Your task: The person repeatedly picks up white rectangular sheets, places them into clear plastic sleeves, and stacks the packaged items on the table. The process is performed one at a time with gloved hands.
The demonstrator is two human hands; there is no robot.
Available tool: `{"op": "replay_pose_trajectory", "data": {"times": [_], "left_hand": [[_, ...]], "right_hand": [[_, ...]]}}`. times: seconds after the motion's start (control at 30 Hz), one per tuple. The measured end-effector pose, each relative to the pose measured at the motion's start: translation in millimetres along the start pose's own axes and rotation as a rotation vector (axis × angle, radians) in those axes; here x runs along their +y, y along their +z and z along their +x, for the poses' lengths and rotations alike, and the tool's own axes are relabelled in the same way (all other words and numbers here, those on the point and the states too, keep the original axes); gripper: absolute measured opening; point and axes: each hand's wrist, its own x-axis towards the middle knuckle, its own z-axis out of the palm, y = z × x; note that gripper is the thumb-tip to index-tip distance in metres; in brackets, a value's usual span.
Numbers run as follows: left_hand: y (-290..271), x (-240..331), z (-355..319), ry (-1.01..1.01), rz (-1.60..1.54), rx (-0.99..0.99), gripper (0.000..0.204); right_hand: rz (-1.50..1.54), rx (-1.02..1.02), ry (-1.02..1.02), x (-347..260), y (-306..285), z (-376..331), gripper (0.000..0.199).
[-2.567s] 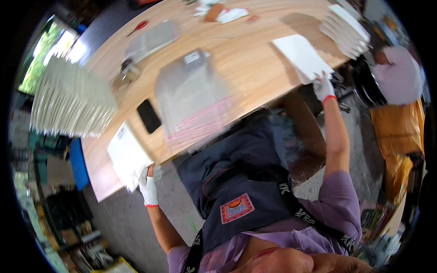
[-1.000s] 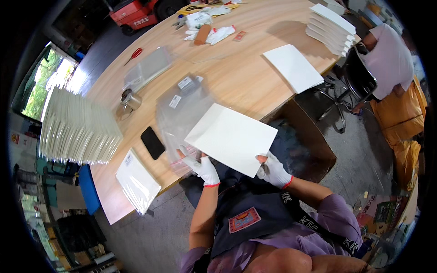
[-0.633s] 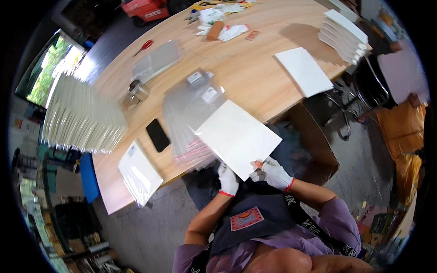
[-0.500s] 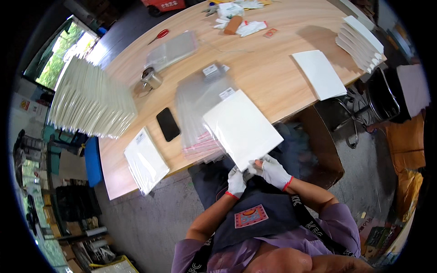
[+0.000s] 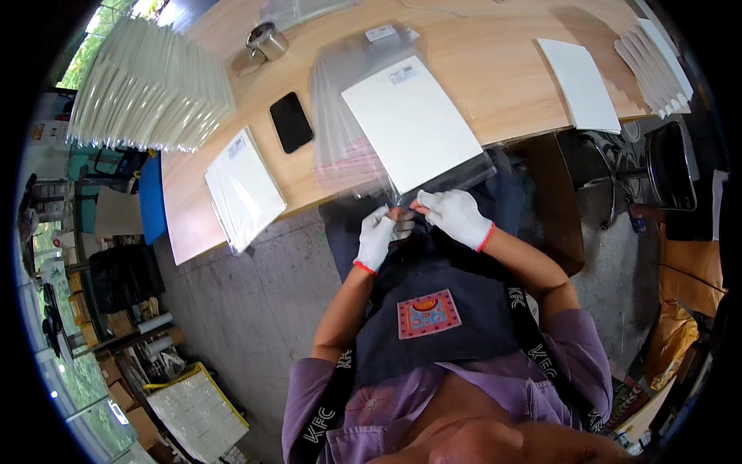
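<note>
Where both hands (image 5: 417, 224) meet, the clear bag (image 5: 444, 176) overhangs the table edge (image 5: 309, 203).

- Even daylight fills the scene; the brightest patch is the greenery at the upper left edge, slightly washed out.
- The wooden table (image 5: 495, 69) is well lit, with soft shadows under its near edge and over the floor (image 5: 255, 301) below.
- The clear plastic bags (image 5: 348, 116) give off a mild sheen.
- Strong fisheye bending curves the table edges; a black rim rings the picture.
- The centre is sharp; the edges are softer and smeared.
</note>
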Motion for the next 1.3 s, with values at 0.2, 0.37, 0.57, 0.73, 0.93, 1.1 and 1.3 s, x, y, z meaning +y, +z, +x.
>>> {"op": "replay_pose_trajectory", "data": {"times": [0.2,0.37,0.57,0.73,0.93,1.1,1.3], "left_hand": [[0,3,-5,0.027,-0.025,-0.022,0.028],[2,4,-1,0.08,0.073,0.045,0.023],[-4,5,-12,0.069,0.053,0.105,0.027],[-16,0,-9,0.127,0.219,0.041,0.022],[-13,15,-8,1.233,1.4,0.377,0.025],[11,39,6,1.384,1.366,0.133,0.016],[-5,-11,8,0.811,0.794,0.481,0.005]], "right_hand": [[-0.352,-0.265,-0.05,-22,2,17,0.019],[-0.166,-0.208,-0.108,-16,7,17,0.019],[1.266,0.731,0.556,93,-81,-34,0.008],[-0.759,-0.67,0.671,253,-73,-196,0.027],[-0.362,0.193,0.471,129,-75,-92,0.035],[-0.445,0.452,-0.424,72,-77,-8,0.031],[0.194,0.487,0.113,90,-11,-19,0.017]]}}
